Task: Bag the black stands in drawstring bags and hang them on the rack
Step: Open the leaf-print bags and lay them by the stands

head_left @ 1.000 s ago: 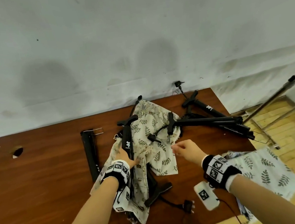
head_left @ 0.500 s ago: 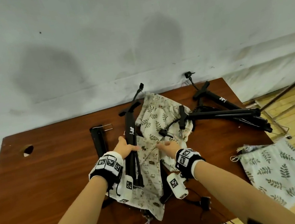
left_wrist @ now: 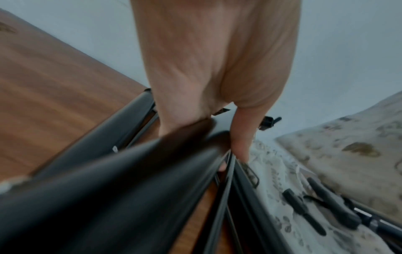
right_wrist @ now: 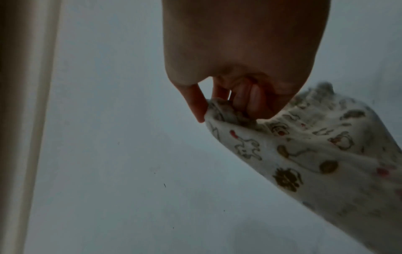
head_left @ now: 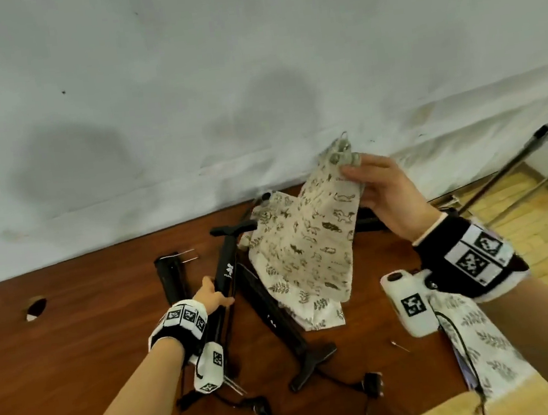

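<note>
My right hand (head_left: 368, 182) pinches the gathered top of a cream animal-print drawstring bag (head_left: 308, 248) and holds it up above the table; in the right wrist view the fingers (right_wrist: 243, 101) grip the bag's hem (right_wrist: 230, 115). My left hand (head_left: 212, 296) grips a black folded stand (head_left: 226, 270) lying on the brown table (head_left: 74, 335); the left wrist view shows thumb and fingers (left_wrist: 241, 137) curled round the stand (left_wrist: 130, 189). A second black stand (head_left: 280, 327) lies beside it, partly under a leaf-print bag (head_left: 312, 302).
A short black stand (head_left: 171, 278) lies left of my left hand. Another leaf-print bag (head_left: 482, 340) hangs over the table's right edge. Cables and small clips (head_left: 370, 383) trail near the front edge. Metal rack bars (head_left: 516, 170) stand at the right, above a wooden floor.
My right hand has lifted the animal-print bag up and to the right, off the table. My left hand still holds the same black stand.
</note>
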Tool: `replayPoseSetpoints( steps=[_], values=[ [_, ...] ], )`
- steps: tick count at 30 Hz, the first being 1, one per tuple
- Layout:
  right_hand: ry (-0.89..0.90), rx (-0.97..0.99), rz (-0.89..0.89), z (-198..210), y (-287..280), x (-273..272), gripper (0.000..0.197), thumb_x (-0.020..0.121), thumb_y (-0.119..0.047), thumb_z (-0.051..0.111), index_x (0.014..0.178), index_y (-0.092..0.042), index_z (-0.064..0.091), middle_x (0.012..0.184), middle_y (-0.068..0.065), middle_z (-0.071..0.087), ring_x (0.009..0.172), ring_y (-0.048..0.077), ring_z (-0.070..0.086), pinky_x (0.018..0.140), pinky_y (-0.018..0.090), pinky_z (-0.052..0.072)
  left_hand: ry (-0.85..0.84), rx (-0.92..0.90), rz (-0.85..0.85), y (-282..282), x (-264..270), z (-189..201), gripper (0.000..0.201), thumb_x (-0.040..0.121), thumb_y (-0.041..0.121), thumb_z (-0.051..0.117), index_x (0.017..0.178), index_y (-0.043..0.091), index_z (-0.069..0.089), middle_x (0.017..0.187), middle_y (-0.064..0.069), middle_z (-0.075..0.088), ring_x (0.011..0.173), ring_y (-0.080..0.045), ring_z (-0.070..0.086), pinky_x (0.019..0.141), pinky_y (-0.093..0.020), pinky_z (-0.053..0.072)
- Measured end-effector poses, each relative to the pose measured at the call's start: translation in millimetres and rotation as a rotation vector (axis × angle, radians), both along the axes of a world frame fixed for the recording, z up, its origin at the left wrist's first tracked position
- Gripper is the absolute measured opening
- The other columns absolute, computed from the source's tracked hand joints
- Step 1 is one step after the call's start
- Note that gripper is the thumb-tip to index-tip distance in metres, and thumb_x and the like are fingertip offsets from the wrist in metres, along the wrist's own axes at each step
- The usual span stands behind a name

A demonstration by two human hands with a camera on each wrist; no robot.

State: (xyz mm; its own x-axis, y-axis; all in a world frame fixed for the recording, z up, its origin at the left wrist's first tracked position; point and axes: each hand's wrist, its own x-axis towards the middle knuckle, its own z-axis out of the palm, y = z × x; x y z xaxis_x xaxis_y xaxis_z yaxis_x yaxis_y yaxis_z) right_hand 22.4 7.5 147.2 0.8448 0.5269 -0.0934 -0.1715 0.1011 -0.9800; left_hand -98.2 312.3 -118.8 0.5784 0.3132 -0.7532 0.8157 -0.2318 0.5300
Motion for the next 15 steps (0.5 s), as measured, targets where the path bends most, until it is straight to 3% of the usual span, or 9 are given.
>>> replayPoseSetpoints(
  steps=[2,4,6,7,9,11,13,15],
  values=[
    [-0.076,-0.128,0.005,-2,-16,1,0.053,0.078,-0.032,0.072,0.106,0.011,0.058,0.094,0.022,0.058,0.083,0.036,0.054,0.074,0.043,0.042,0.041,0.036,-0.080,-11,2,-9,0.075,0.077,0.008,0.075,0.134,0.005,0.027,0.121,-0.023,0.055,0.111,-0.038,0.054,0.098,-0.048,0.044],
    [-0.131,-0.254,0.009,-13,-26,1,0.036,0.083,-0.031,0.070,0.095,0.002,0.065,0.087,0.018,0.058,0.077,0.030,0.051,0.067,0.036,0.038,0.051,0.078,-0.115,-19,4,-10,0.077,0.077,0.006,0.074,0.137,0.003,0.025,0.122,-0.023,0.055,0.114,-0.037,0.053,0.100,-0.045,0.043],
    [-0.153,-0.339,-0.006,-22,-41,-2,0.012,0.090,-0.020,0.064,0.084,-0.010,0.067,0.076,0.005,0.063,0.068,0.020,0.058,0.062,0.026,0.042,0.065,0.135,-0.143,-32,7,-1,0.074,0.080,0.005,0.071,0.137,0.000,0.025,0.126,-0.025,0.053,0.117,-0.038,0.052,0.101,-0.042,0.042],
    [-0.158,-0.359,-0.012,-25,-49,-5,0.013,0.092,-0.014,0.061,0.081,-0.011,0.065,0.072,-0.001,0.064,0.065,0.012,0.059,0.062,0.022,0.044,0.079,0.171,-0.157,-41,8,8,0.072,0.082,0.007,0.069,0.138,-0.002,0.025,0.130,-0.026,0.050,0.120,-0.038,0.050,0.102,-0.041,0.040],
    [-0.187,-0.411,-0.008,-29,-62,-6,0.013,0.093,-0.009,0.058,0.084,-0.005,0.065,0.072,-0.001,0.061,0.063,0.006,0.058,0.061,0.019,0.044,0.132,0.344,-0.218,-58,14,32,0.071,0.088,0.017,0.063,0.142,-0.002,0.021,0.140,-0.025,0.039,0.130,-0.039,0.040,0.108,-0.040,0.034],
    [-0.205,-0.473,0.012,-28,-78,-9,0.012,0.093,-0.005,0.058,0.097,0.000,0.067,0.079,0.002,0.064,0.069,0.005,0.062,0.066,0.019,0.047,0.128,0.542,-0.342,-77,23,61,0.068,0.089,0.028,0.059,0.142,0.001,0.026,0.145,-0.022,0.031,0.134,-0.038,0.032,0.112,-0.041,0.028],
    [-0.238,-0.530,0.054,-23,-94,-13,0.013,0.091,-0.002,0.059,0.098,-0.001,0.070,0.086,0.004,0.070,0.078,0.006,0.066,0.077,0.025,0.051,-0.089,0.503,-0.422,-100,41,99,0.052,0.093,0.022,0.053,0.140,0.007,0.035,0.147,-0.019,0.028,0.136,-0.038,0.028,0.111,-0.040,0.027],
    [-0.322,-0.562,0.100,-13,-109,-19,0.012,0.090,0.000,0.059,0.094,0.004,0.070,0.091,0.015,0.070,0.083,0.012,0.066,0.085,0.031,0.049,-0.403,0.290,-0.472,-131,61,146,0.039,0.096,0.008,0.043,0.135,0.014,0.047,0.148,-0.013,0.030,0.136,-0.036,0.029,0.110,-0.043,0.027]
  ],
)
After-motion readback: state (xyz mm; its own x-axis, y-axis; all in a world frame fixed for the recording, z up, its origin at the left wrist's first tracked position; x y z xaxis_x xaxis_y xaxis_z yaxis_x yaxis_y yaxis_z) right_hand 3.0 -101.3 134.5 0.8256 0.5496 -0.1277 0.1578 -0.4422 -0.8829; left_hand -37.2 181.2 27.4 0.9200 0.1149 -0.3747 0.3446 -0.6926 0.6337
